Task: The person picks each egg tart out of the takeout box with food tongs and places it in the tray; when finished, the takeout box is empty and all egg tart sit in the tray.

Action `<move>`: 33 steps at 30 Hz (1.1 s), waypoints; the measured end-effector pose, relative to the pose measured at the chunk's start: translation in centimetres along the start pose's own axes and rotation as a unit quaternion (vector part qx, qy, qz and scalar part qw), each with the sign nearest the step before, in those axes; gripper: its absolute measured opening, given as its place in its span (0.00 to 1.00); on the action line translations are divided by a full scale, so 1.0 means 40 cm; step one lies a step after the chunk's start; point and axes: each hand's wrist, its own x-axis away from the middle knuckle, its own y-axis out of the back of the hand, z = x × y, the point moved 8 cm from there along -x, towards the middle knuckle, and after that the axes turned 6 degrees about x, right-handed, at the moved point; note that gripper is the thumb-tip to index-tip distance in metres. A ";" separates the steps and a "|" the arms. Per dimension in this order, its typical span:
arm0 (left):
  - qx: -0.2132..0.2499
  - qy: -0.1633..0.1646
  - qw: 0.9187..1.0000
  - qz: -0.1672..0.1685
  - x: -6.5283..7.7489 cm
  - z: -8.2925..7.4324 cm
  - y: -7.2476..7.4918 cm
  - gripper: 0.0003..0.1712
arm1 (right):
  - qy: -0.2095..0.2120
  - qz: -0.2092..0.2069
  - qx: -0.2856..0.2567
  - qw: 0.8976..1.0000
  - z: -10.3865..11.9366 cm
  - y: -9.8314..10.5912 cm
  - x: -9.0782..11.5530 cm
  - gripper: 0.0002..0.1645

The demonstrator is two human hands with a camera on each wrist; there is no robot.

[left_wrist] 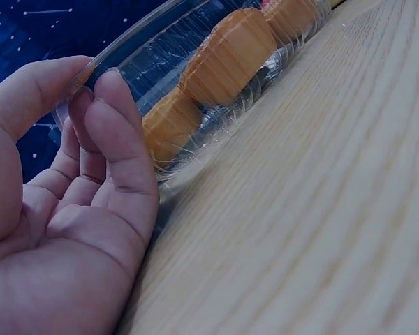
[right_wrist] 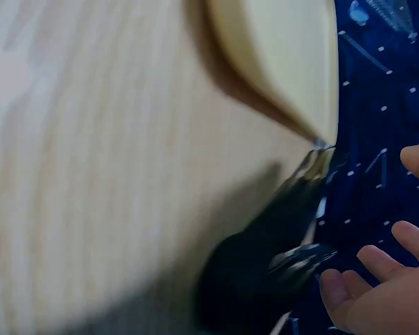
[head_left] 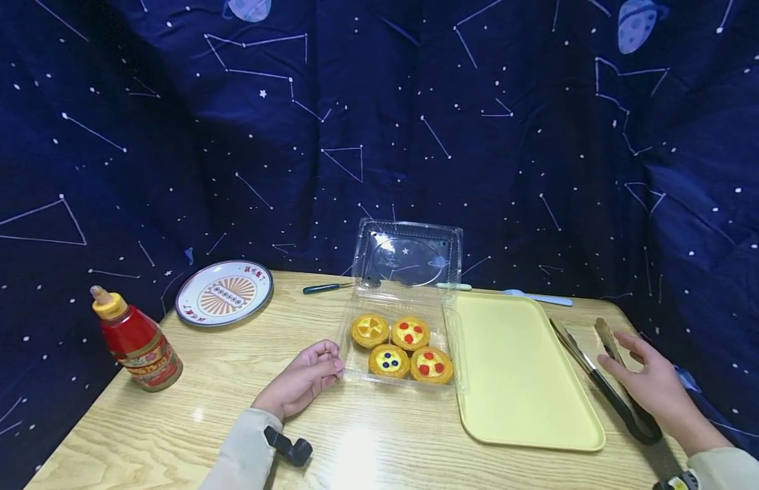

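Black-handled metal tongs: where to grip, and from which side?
Probably the black handles, midway, spanning both arms, coming from above and the right. The tongs lie spread in a V, joined end nearest the person, so a squeeze should close them. The pale yellow rectangular tray borders their left; the right hand is at their right.

The left grip, at left, pinches the edge of a clear box. Brown tarts sit inside, near the top. The wooden table fills the lower right.
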 end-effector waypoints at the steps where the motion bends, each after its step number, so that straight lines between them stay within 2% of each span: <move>1: 0.000 0.000 1.000 -0.001 0.001 0.000 0.001 0.08 | -0.007 0.006 0.000 1.000 -0.009 -0.004 0.000 0.44; 6: -0.002 -0.002 1.000 0.000 0.005 -0.004 0.004 0.08 | -0.036 0.036 -0.004 0.999 -0.032 -0.024 -0.002 0.51; 14: 0.002 -0.009 1.000 0.011 0.010 -0.010 0.000 0.08 | -0.036 0.044 0.023 0.998 -0.051 -0.041 -0.020 0.60; 18: 0.004 -0.012 1.000 0.014 0.010 -0.010 -0.003 0.08 | -0.046 0.066 0.021 0.997 -0.075 -0.058 -0.032 0.66; 22: 0.002 -0.008 1.000 0.007 0.005 -0.006 -0.004 0.09 | -0.065 0.087 0.045 0.993 -0.097 -0.066 -0.039 0.70; 27: 0.003 -0.003 1.000 -0.007 0.002 -0.004 0.000 0.10 | -0.081 0.109 0.076 0.988 -0.115 -0.074 -0.045 0.73; 33: 0.006 -0.001 1.000 -0.009 0.000 -0.001 0.001 0.11 | -0.092 0.120 0.097 0.984 -0.119 -0.077 -0.050 0.71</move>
